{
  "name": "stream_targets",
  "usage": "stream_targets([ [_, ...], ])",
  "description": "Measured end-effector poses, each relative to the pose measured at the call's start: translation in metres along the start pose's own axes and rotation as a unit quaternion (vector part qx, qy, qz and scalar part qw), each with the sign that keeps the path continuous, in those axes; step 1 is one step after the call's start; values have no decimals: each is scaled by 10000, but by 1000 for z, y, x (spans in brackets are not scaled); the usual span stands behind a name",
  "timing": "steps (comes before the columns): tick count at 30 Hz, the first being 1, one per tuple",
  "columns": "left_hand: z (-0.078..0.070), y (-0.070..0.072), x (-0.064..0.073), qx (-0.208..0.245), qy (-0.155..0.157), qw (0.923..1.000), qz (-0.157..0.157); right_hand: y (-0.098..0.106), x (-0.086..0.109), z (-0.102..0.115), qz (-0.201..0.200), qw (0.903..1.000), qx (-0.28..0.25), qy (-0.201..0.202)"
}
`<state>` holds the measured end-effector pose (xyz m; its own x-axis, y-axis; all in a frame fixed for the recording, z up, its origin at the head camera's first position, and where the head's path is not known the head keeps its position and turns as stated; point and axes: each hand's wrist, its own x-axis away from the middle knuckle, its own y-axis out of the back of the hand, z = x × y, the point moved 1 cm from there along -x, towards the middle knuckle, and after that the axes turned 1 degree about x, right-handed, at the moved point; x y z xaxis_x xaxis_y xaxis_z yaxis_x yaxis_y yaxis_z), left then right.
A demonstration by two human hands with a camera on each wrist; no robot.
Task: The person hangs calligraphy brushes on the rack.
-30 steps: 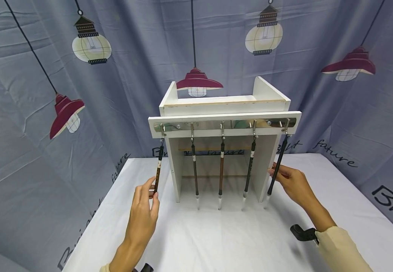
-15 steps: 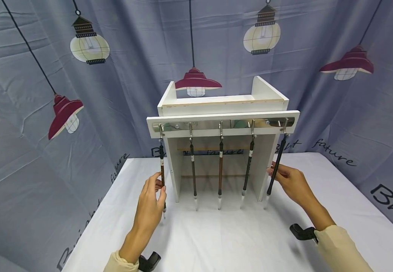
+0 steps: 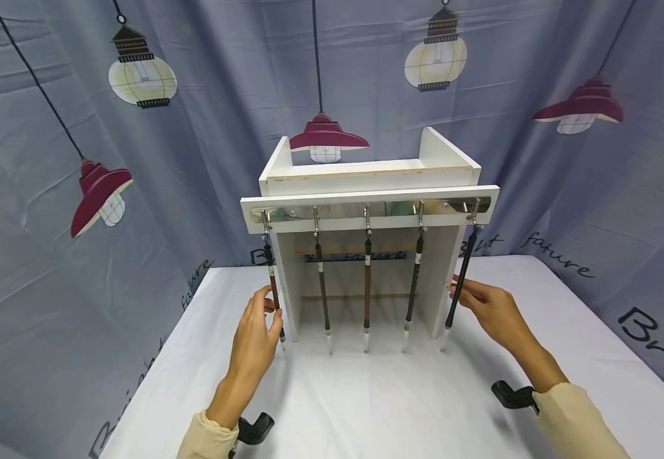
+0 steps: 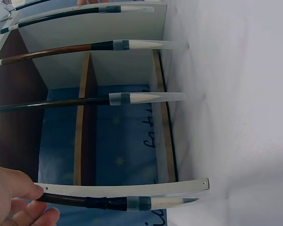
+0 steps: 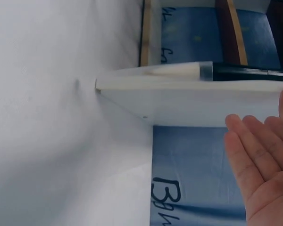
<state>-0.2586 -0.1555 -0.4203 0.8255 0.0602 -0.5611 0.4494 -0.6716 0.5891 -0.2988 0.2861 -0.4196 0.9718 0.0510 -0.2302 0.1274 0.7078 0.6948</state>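
A white shelf unit (image 3: 288,274) carries a front board (image 3: 340,224) with metal hooks. Several writing brushes with clear caps over their tips hang from them in a row. My left hand (image 3: 254,344) holds the leftmost brush (image 3: 275,290) between thumb and fingers; in the left wrist view its capped tip (image 4: 165,202) extends past the side panel's edge. On the other side my right hand (image 3: 495,312) is at the unit's right side panel, behind the rightmost brush (image 3: 464,271). In the right wrist view that hand's fingers (image 5: 264,165) are straight, with the thumb at the panel edge (image 5: 188,85).
The unit stands on a white-covered table (image 3: 354,408). Behind it hangs a grey-blue curtain (image 3: 222,127) printed with lamps and lettering. Black wrist mounts (image 3: 512,395) stick out beside both sleeves. Three middle brushes, including a brown one (image 3: 367,287), hang between the hands.
The left hand has moved right and the leftmost brush has swung from a leftward slant into line with the others. My right hand has stayed by the panel. The head view has shifted slightly.
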Motion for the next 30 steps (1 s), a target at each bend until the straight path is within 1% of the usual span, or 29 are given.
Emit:
stream_targets([
  [5, 2, -2, 0, -2, 24, 10000, 92, 3, 8, -4, -122, 9994, 207, 245],
  [10, 4, -4, 1, 27, 29, 9999, 129, 7, 18, -8, -257, 9982, 392, 364],
  [14, 5, -6, 0, 166, -14, 9998, 133, 9, 29, -11, -398, 9969, 549, 410],
  [18, 8, -6, 1, 368, -6, 9992, 184, 9, 41, -14, -408, 9961, 652, 435],
  [20, 10, -4, 3, 454, 98, 9986, 240, 9, 47, -15, -359, 9962, 671, 433],
  [22, 13, -1, 5, 482, 286, 9979, 317, 9, 51, -14, -324, 9962, 685, 424],
  [26, 24, 8, 10, 349, 653, 9955, 593, 7, 56, -8, -292, 9954, 791, 460],
  [28, 30, 12, 13, 199, 723, 9941, 778, 6, 59, -4, -254, 9948, 862, 471],
  [30, 36, 16, 18, 31, 709, 9931, 936, 6, 61, 0, -172, 9944, 947, 442],
])
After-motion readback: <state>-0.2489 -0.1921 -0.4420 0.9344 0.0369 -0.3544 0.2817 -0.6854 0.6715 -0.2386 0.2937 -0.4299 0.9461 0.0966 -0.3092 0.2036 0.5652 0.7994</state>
